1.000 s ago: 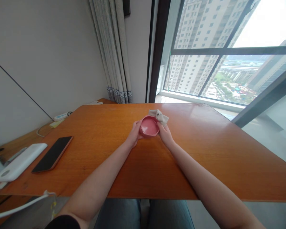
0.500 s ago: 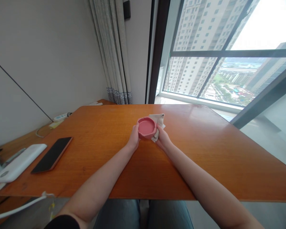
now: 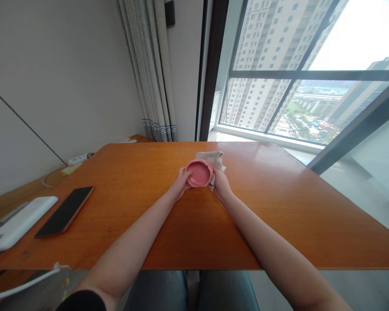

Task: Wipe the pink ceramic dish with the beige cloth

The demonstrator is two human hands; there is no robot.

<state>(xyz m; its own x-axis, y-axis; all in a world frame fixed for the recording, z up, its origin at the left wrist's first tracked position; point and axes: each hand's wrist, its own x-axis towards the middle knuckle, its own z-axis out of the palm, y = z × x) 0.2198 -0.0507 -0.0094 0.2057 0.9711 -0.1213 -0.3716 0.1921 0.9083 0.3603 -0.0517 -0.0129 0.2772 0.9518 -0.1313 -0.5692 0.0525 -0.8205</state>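
Over the wooden table (image 3: 126, 181), a beige cloth (image 3: 215, 159) showed behind and right of a pink dish (image 3: 200, 173). The right hand (image 3: 222, 185) pinched cloth against dish; the left hand (image 3: 180, 185) gripped the left side, thumb newly over the rim, apparently for steadier wiping.

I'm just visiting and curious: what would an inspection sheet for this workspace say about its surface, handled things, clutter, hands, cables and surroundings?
Surface: glossy brown table.
Handled things: pink dish; pale cloth, partly behind it.
Clutter: dark flat phone-like slab and white device, both at the left.
Hands: left hand grips the dish's left side, thumb over the rim; right hand holds the cloth against its right side.
Cables: white cable at lower left; power strip farther back.
Surroundings: grey curtain; large window, tall buildings outside.
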